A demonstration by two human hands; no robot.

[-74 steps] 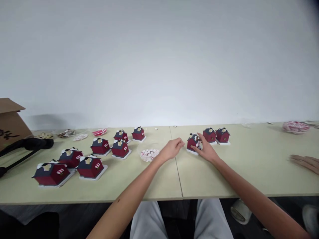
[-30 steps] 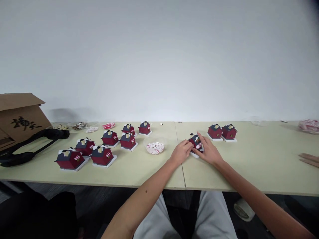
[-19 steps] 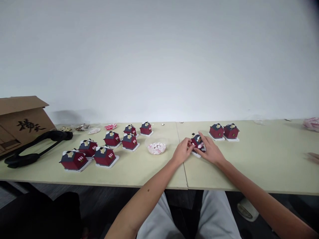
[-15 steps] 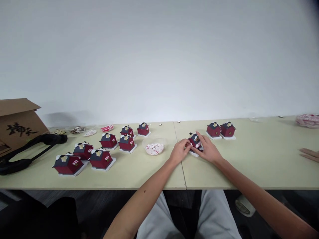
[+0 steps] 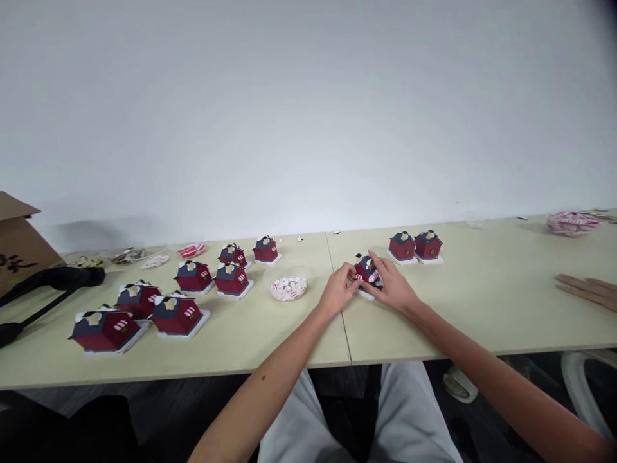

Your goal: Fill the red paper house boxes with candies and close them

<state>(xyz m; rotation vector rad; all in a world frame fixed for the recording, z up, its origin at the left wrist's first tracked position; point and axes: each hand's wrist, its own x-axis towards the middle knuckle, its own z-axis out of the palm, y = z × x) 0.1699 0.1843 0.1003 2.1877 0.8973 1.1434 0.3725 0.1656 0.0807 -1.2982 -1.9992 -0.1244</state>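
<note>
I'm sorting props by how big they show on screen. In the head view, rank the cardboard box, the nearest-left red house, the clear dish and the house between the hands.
1. Cardboard box, cut off by the frame.
2. Nearest-left red house, enlarged by closeness.
3. Clear dish.
4. House between the hands, partly covered, so unsure against the dish.

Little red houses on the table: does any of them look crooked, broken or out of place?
None looks broken. The one house between the left hand and right hand sits tilted, apart from the neat pair behind it. The others stand upright left of the dish of pieces.
</note>
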